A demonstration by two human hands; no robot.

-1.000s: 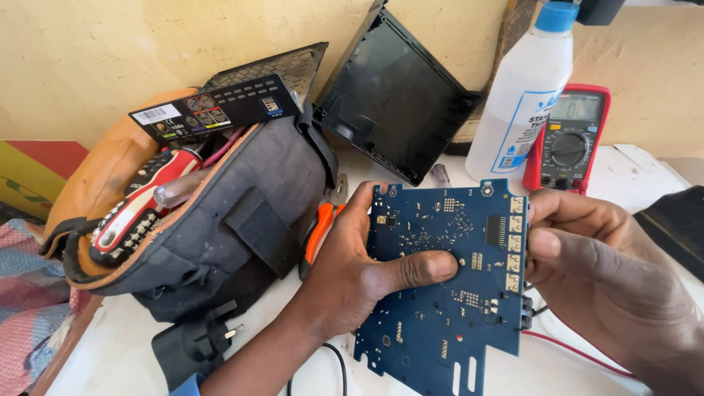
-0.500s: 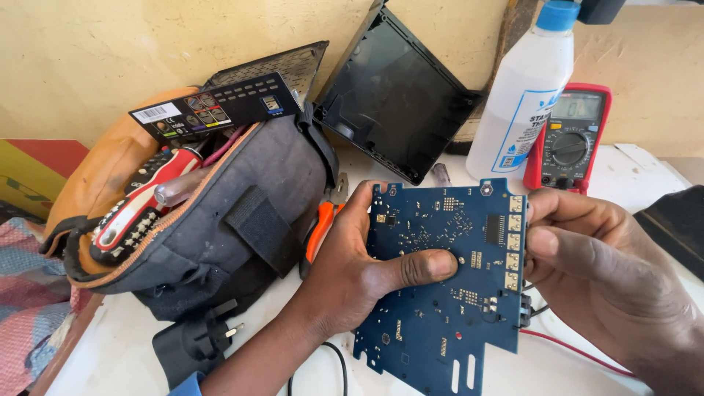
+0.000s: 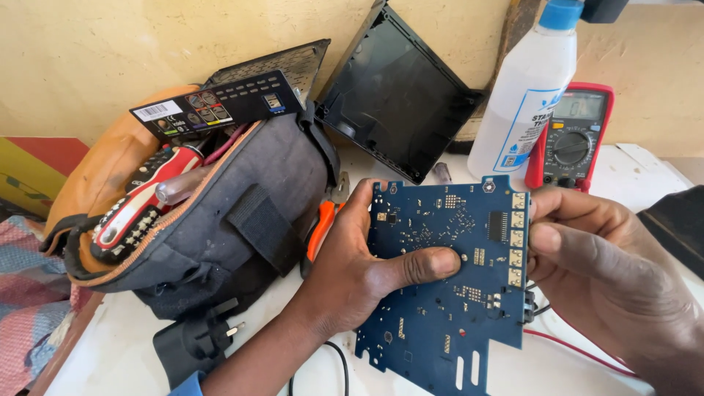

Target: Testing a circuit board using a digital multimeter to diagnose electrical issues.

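Blue circuit board (image 3: 440, 293) held upright between both, long axis vertical, left hand (image 3: 352, 271) clamping its left edge, right hand (image 3: 601, 264) pinching the right edge.

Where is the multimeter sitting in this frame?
In the head view the red multimeter stands at upper right, propped toward the wall, just right of the clear plastic bottle and behind the blue circuit board that both hands hold.

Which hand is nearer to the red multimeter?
Right. The right hand grips the blue circuit board's edge just below the red multimeter; the left hand holds the board's far side.
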